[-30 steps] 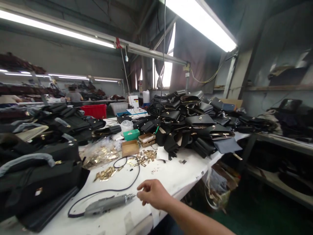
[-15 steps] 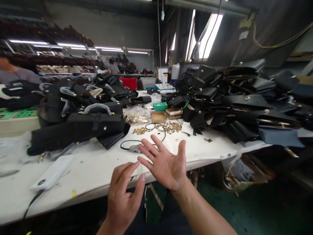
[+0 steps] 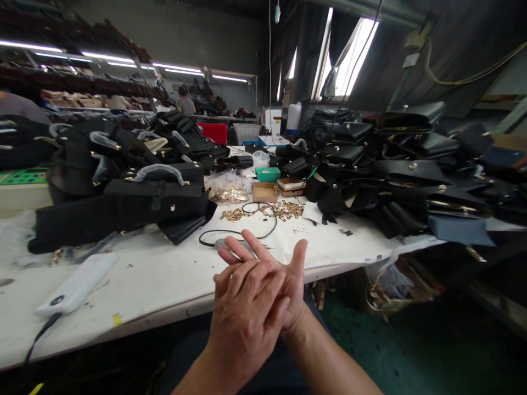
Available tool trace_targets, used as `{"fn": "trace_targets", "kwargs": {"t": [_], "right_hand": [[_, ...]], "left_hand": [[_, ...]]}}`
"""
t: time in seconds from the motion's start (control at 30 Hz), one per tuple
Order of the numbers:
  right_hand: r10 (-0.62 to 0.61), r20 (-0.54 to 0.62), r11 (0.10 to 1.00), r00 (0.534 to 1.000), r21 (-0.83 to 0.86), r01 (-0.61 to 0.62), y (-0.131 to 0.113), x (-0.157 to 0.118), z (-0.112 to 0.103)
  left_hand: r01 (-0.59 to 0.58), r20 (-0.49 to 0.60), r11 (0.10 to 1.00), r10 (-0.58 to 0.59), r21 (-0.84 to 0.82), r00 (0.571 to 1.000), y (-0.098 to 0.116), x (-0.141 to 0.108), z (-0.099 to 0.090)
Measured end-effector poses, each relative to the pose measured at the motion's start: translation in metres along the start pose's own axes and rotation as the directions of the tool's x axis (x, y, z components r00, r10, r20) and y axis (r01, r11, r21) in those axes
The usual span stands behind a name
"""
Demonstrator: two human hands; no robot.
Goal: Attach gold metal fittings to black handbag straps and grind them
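My left hand [image 3: 249,310] lies across the palm of my right hand, its fingers bent and resting on it. The palm of my right hand [image 3: 288,280] faces up, with the fingers and thumb spread. Nothing shows in my right hand; what may be under the left fingers is hidden. Both hands are at the front edge of the white table [image 3: 164,280]. Just beyond the fingers lie a grey tool [image 3: 220,243], partly hidden, and a black cable [image 3: 275,219]. Gold metal pieces [image 3: 288,210] are heaped farther back.
Black bags [image 3: 135,206] are piled at the left, and more black bags [image 3: 415,170] at the right. A white device [image 3: 78,285] lies at the front left. Behind the gold pieces are an open cardboard box [image 3: 264,192] and a green box [image 3: 267,174]. People are in the background.
My left hand has moved right and onto my right palm; before, it was beside it, near the little finger. The whole view has shifted slightly.
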State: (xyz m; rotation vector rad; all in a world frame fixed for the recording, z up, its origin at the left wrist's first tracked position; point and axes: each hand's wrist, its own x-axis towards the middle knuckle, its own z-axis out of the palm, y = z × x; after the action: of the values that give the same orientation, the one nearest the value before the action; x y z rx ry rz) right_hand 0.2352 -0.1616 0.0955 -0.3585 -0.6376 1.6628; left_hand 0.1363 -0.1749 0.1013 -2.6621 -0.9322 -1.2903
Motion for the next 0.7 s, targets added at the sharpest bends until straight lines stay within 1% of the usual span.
{"fn": "trace_targets", "kwargs": {"t": [0.17, 0.37, 0.5, 0.57, 0.7], "right_hand": [[-0.012, 0.052, 0.998, 0.999, 0.064, 0.009, 0.005, 0.004, -0.012], [-0.002, 0.071, 1.000, 0.997, -0.013, 0.003, 0.012, 0.011, -0.034], [-0.008, 0.122, 1.000, 0.993, 0.012, 0.007, 0.016, 0.013, -0.046], [0.008, 0.128, 0.998, 0.992, 0.056, -0.015, 0.019, 0.013, -0.047], [0.023, 0.045, 0.970, 0.999, 0.239, -0.033, 0.026, 0.010, -0.042]], "left_hand": [[0.016, 0.014, 1.000, -0.017, 0.015, 1.000, -0.006, 0.000, 0.005], [-0.061, 0.082, 0.997, 0.057, 0.037, 0.995, -0.026, -0.005, 0.018], [-0.043, 0.069, 0.999, 0.043, 0.002, 0.997, -0.034, -0.013, 0.027], [-0.038, 0.076, 0.999, 0.039, -0.013, 0.996, -0.036, -0.017, 0.029], [-0.079, 0.109, 0.996, 0.075, 0.030, 0.991, -0.041, -0.023, 0.028]]}}
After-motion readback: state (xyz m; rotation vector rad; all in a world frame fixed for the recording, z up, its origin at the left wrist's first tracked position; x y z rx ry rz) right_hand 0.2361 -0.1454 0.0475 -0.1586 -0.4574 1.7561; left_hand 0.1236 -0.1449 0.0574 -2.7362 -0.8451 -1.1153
